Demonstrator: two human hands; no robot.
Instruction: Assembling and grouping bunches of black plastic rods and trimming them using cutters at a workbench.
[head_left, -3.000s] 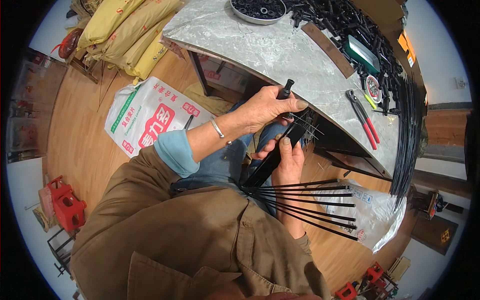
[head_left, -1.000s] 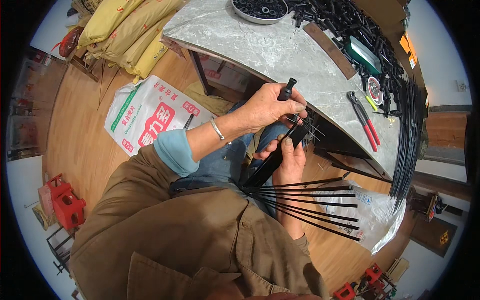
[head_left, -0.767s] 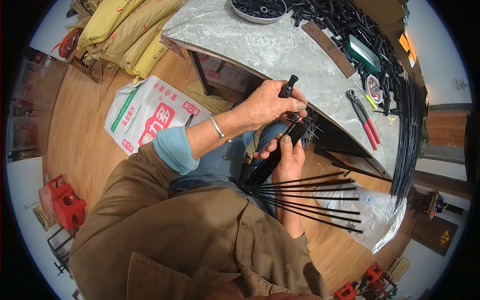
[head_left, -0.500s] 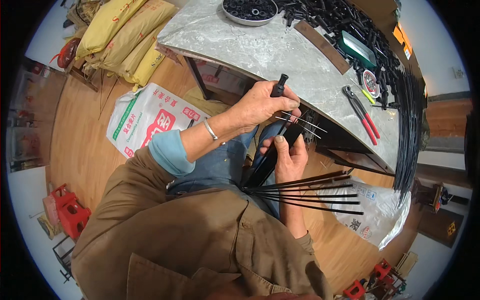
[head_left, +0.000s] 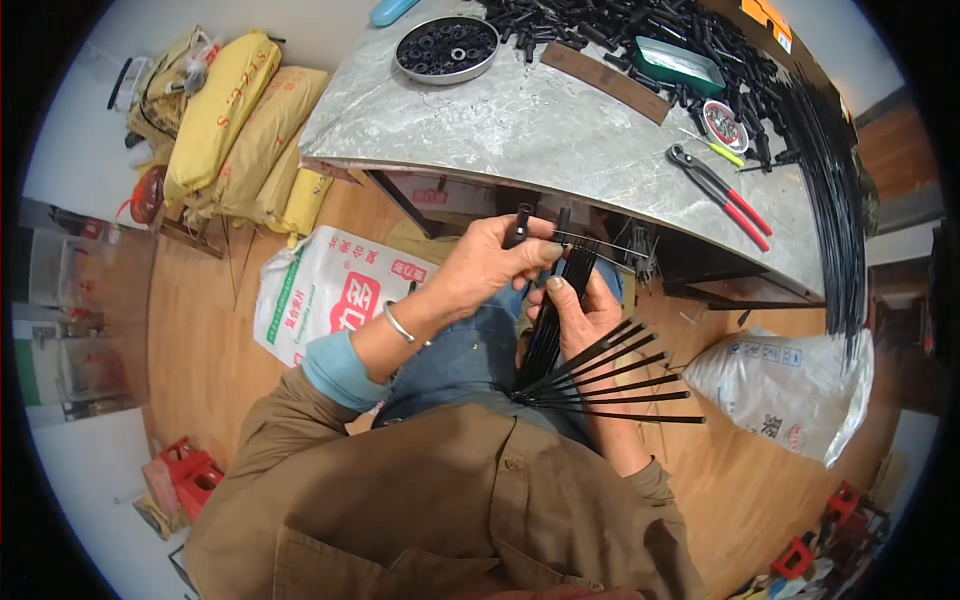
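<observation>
Two hands: left hand (head_left: 470,270) and right hand (head_left: 592,318), both gripping, close together at the middle.
Left grip: fingers and thumb closed on a black handle (head_left: 522,224), which stands nearly upright.
Right grip: thumb on top, closed around a bundle (head_left: 545,342) of thin black rods; the fingers underneath are partly hidden.
Bundle's place: over the jeans (head_left: 478,348), its far end between the hands, just short of the tabletop (head_left: 430,130).
Splayed rods (head_left: 606,398): fanned to the right from the bundle's near end, crossing in front of the right forearm.
Wire (head_left: 615,248): thin, running right from the left fingertips across the bundle's far end; where it begins is hard to tell.
Tabletop, far left: round dish (head_left: 450,79) of black rings.
Tabletop, far right: brown strip (head_left: 605,82), green tray (head_left: 682,78) and heaped black parts (head_left: 575,22).
Tabletop, right: red-handled pliers (head_left: 720,197), open at the handles; long black rods (head_left: 840,235) hang over the edge.
Floor: white bag (head_left: 335,275) left, silvery bag (head_left: 780,385) right.
Far left: yellow sacks (head_left: 222,115), stacked.
</observation>
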